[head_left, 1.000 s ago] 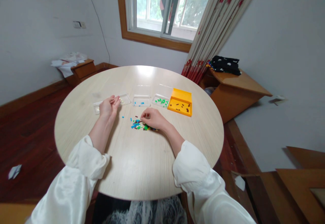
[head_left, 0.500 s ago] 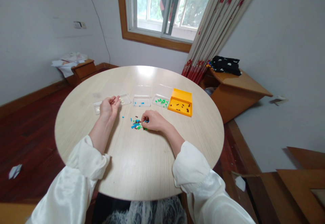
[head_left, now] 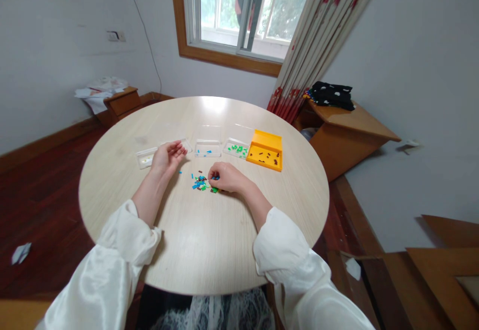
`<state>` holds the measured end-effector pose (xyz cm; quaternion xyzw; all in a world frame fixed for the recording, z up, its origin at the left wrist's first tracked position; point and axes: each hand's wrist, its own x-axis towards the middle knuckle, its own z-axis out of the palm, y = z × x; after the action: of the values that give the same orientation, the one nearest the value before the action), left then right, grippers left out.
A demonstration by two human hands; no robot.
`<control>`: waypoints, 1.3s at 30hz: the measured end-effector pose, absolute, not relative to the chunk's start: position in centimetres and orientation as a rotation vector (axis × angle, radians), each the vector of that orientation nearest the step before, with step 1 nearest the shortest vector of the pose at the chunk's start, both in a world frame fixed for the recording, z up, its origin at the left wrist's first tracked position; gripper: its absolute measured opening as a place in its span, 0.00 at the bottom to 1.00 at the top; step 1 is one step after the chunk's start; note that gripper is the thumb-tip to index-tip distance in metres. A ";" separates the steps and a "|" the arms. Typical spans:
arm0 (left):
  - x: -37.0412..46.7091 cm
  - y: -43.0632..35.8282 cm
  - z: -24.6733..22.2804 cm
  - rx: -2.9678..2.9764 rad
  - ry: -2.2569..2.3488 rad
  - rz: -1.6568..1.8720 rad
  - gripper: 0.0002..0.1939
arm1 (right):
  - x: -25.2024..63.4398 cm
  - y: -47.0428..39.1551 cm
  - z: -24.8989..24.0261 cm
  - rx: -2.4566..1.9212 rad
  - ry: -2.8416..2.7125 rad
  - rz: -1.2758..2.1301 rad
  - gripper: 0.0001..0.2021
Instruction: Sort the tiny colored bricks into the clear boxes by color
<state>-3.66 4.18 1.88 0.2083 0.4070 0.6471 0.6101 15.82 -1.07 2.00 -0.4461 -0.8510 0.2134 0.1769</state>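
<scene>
A mixed pile of small toy building bricks [head_left: 199, 185] in blue, green, brown and pale colours lies on the round table. My right hand [head_left: 226, 176] rests at the pile's right side, fingertips pinched together; whatever is between them is hidden. My left hand [head_left: 167, 159] hovers palm up left of the pile, its fingers loosely apart and nothing visible in them. Behind it, partly covered, is a clear case [head_left: 187, 145]. Another clear case [head_left: 142, 164] with a few pale yellow pieces sits just left of that hand.
Beyond the pile stand an open clear case [head_left: 202, 154] with blue bricks and a clear case [head_left: 226, 149] with green bricks. To their right, an open yellow case [head_left: 265, 168] contains brown bricks. One blue brick [head_left: 180, 172] lies apart. The table [head_left: 202, 250] has a rounded edge.
My left hand has shifted slightly right and its fingers have spread from a closer curl. My right hand stays pinched at the pile.
</scene>
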 end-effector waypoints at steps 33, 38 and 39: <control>-0.4 0.9 2.2 1.133 0.900 0.890 0.21 | 15.5 -0.2 1.1 -0.999 -1.764 0.520 0.03; -0.4 0.9 2.4 1.130 0.892 0.912 0.17 | 15.5 -0.2 1.3 -0.998 -1.732 0.540 0.04; -0.4 0.9 2.4 1.130 0.892 0.920 0.17 | 15.5 -0.2 1.3 -1.009 -1.735 0.540 0.05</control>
<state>-0.45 0.89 2.38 0.4988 0.3935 0.4061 0.6568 15.54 -0.20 1.27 -0.4183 -0.7197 0.2239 0.5069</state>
